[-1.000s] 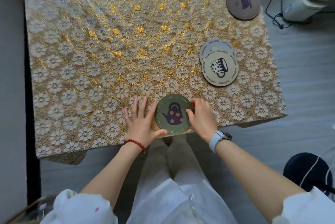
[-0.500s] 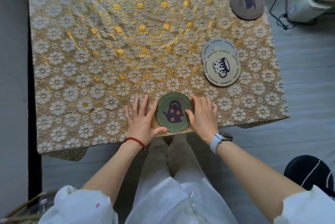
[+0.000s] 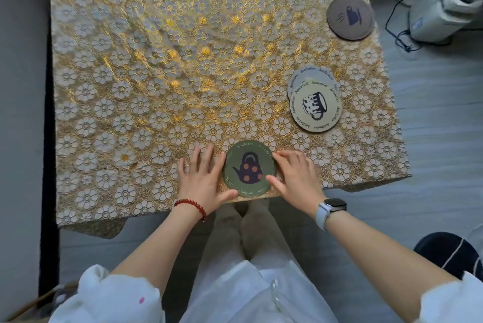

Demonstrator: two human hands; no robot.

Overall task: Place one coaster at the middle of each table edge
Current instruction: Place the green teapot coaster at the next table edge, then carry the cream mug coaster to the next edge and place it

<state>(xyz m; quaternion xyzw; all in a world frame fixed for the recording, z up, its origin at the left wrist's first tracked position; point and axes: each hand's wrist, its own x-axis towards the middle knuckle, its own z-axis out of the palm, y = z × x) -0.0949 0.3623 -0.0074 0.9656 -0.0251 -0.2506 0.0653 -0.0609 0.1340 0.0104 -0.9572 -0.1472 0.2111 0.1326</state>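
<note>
Right now the green teapot coaster (image 3: 249,169) lies flat at the near edge of the table (image 3: 162,66), roughly mid-edge, maybe slightly right of centre given the wide-angle view. Left hand (image 3: 202,182) has its fingers spread flat on the cloth, thumb touching the coaster's lower left rim. Right hand (image 3: 296,178) has its fingers loosely curled, tips touching the right rim and thumb on the lower right. Neither hand pinches or lifts it; both just brace it from the sides.

Two cream coasters (image 3: 315,101) sit stacked and overlapping near the right edge, nearer the front corner than the middle. Grey coaster (image 3: 350,18) lies near the far right corner. So three are likely not yet placed.

Risks, as judgement:
- Coaster's near rim looks right at the table edge; a nudge toward the person could tip it off onto the floor.
- Embossed floral tablecloth (image 3: 104,113) hangs loose at the near left corner; hand pressure could drag the cloth and shift everything on it.
- Uneven push from one hand slides it off centre.
- The stacked pair could get picked up as one, leaving an edge short.
- Far edge is out of frame, so its middle is hard to judge.
</note>
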